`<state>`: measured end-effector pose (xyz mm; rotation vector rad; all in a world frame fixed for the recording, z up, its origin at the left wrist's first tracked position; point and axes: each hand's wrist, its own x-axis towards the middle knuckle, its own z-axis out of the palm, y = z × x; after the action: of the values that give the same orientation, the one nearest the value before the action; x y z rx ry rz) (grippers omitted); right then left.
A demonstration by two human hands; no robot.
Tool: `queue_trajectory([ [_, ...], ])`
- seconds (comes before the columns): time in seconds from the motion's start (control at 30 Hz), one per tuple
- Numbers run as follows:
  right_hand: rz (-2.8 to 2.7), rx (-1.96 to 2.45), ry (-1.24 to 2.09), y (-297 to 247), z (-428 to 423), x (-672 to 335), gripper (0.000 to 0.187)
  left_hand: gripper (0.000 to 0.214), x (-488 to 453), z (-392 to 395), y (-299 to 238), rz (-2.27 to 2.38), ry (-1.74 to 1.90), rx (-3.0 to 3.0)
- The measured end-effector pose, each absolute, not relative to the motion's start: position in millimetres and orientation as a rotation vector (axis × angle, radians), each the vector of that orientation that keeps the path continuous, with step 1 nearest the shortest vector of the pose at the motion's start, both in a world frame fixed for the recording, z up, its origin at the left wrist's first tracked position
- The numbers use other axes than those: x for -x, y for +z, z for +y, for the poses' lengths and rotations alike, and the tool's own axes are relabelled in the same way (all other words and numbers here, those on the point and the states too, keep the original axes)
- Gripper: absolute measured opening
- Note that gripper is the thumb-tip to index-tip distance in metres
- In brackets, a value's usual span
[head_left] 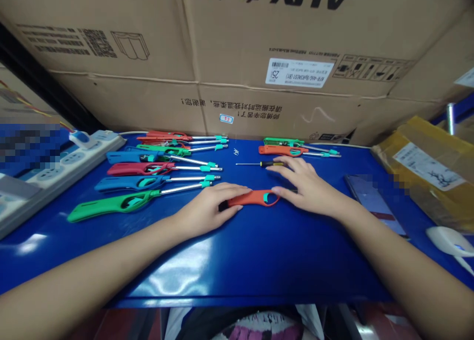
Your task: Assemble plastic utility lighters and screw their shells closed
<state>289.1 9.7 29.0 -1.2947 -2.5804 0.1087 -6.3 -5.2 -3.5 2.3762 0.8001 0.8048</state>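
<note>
An orange gas lighter (pixel 249 198) lies in front of me, its handle pinched between the thumb and fingers of my left hand (pixel 207 207). A turquoise trigger shows inside its loop. My right hand (pixel 305 184) is spread, with the thumb against the lighter's front end. Its forefingers reach over the black-and-yellow handle of a screwdriver (pixel 248 164); whether they press on it I cannot tell. The lighter's far end is hidden by my right hand. Left of my hands several lighters lie in a row, among them a green one (pixel 111 207) and a red one (pixel 137 169).
Two more lighters, one green (pixel 283 141) and one orange (pixel 279 150), lie behind my right hand. Small white bits (pixel 236 152) sit near the screwdriver tip. A phone (pixel 374 202) and a yellow-taped parcel (pixel 425 167) are right, a power strip (pixel 62 167) left, a carton (pixel 229 49) behind.
</note>
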Motion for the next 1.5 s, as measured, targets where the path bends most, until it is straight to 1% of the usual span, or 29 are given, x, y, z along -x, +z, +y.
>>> queue_trajectory([
  [0.1, -2.430, 1.391, 0.122, 18, 25, -291, 0.045, 0.042, 7, -7, 1, 0.775, 0.749, -2.447],
  [0.27, -2.340, 1.362, 0.124, 6, 52, -285, 0.038, 0.040, 10, -11, 12, 0.919, 0.708, -2.438],
  [0.4, -2.315, 1.289, 0.157, 3, 57, -277, 0.024, 0.038, 10, -14, 11, 0.931, 0.737, -2.367],
  [0.53, -2.269, 1.274, 0.197, 1, 53, -274, 0.025, 0.040, 7, -16, 7, 0.965, 0.758, -2.335],
  [0.8, -2.205, 1.256, 0.281, 2, 51, -273, 0.026, 0.035, 7, -14, 5, 0.977, 0.771, -2.363],
  [1.07, -1.984, 1.204, 0.389, 12, 43, -268, 0.018, 0.032, 6, -13, 2, 0.953, 0.802, -2.378],
  [1.2, -1.781, 1.192, 0.507, 23, 38, -269, 0.021, 0.032, 4, -14, 1, 0.925, 0.814, -2.360],
  [1.27, -1.668, 1.185, 0.579, 34, 32, -271, 0.024, 0.034, 3, -14, 1, 0.887, 0.806, -2.345],
  [1.33, -1.545, 1.162, 0.640, 49, 24, -271, 0.024, 0.035, 2, -15, 2, 0.833, 0.792, -2.332],
  [1.4, -1.255, 1.072, 0.896, 64, 14, -268, 0.020, 0.035, 2, -17, 3, 0.778, 0.765, -2.332],
  [1.5, -1.076, 1.031, 1.054, 78, 3, -257, 0.024, 0.034, 0, -19, 5, 0.735, 0.734, -2.332],
])
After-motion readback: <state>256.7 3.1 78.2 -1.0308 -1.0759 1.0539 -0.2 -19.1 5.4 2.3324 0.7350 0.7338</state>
